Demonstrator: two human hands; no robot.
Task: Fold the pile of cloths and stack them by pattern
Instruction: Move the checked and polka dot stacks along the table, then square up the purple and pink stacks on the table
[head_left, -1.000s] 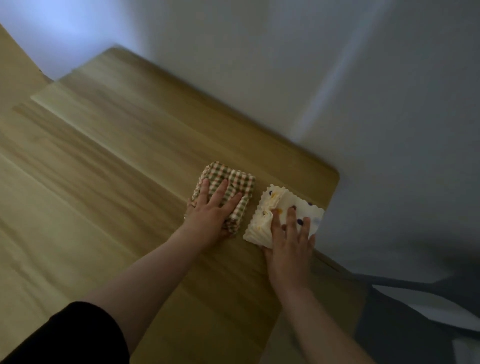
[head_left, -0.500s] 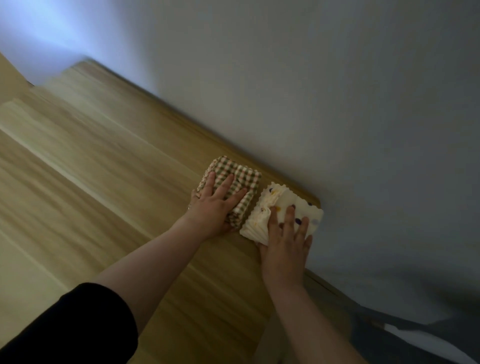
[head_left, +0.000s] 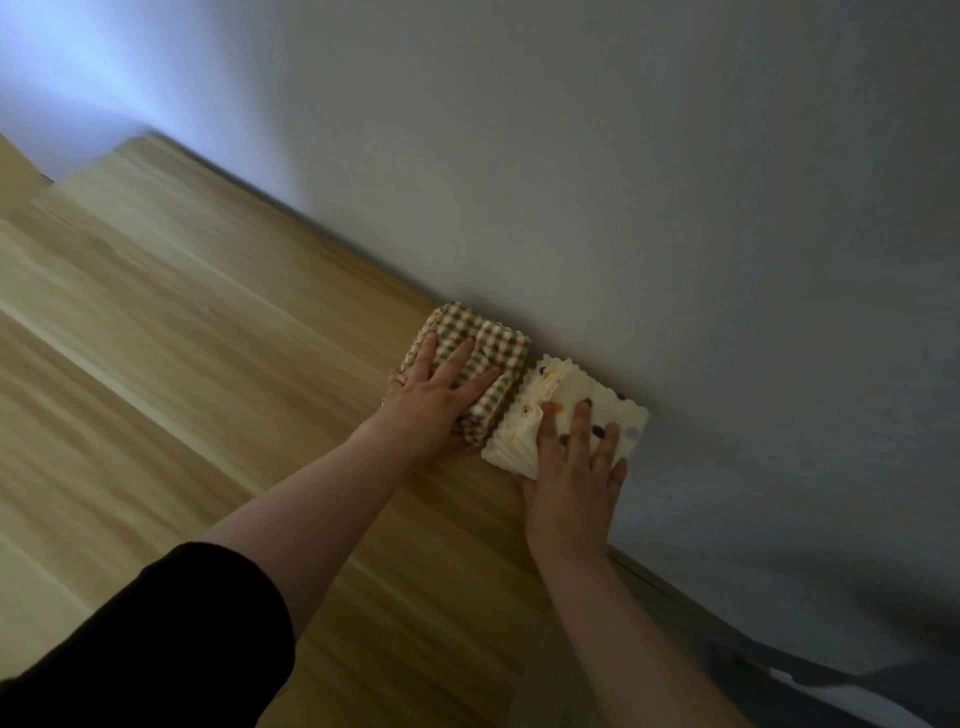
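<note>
At the wooden table's (head_left: 208, 389) far right edge by the grey wall (head_left: 623, 182), a checked stack (head_left: 488, 338) lies just left of a cream dotted stack (head_left: 566, 384), left hand (head_left: 434, 397) pressing the first, right hand (head_left: 571, 483) the second, fingers straight and spread.

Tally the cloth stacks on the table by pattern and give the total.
Checked stack: 1
Dotted stack: 1
Total: 2
</note>
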